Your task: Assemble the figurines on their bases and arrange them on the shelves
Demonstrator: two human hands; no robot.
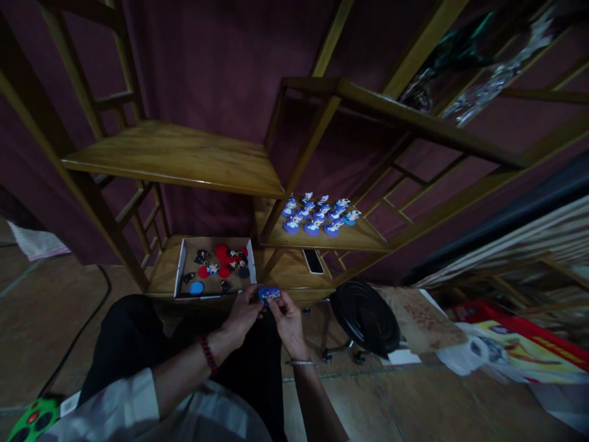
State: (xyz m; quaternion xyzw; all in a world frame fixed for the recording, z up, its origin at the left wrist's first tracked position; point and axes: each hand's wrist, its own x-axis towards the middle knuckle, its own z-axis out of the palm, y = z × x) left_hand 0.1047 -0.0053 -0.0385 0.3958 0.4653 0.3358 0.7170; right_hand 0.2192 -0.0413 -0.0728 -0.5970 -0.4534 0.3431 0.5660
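Between both hands, just in front of the lower shelf, is a small purple and blue figurine (pixel 270 294) on a round base. My left hand (pixel 245 312) pinches its base side, with the fingertips partly hidden. From the other side my right hand (pixel 286 314) grips it with thumb and fingers. To the left, a shallow open box (pixel 180 270) holds several small figurines, red round pieces and a blue disc (pixel 197 288). Up and to the right, several purple figurines (pixel 312 225) stand in rows on a wooden shelf.
A phone (pixel 313 261) lies on the lower board (pixel 285 280). A wooden shelf (pixel 179 153) juts out above the box. To the right are a black round stool (pixel 365 316), a cardboard piece (pixel 421 319) and a red and yellow package (pixel 529 347). A cable (pixel 87 328) runs over the floor at left.
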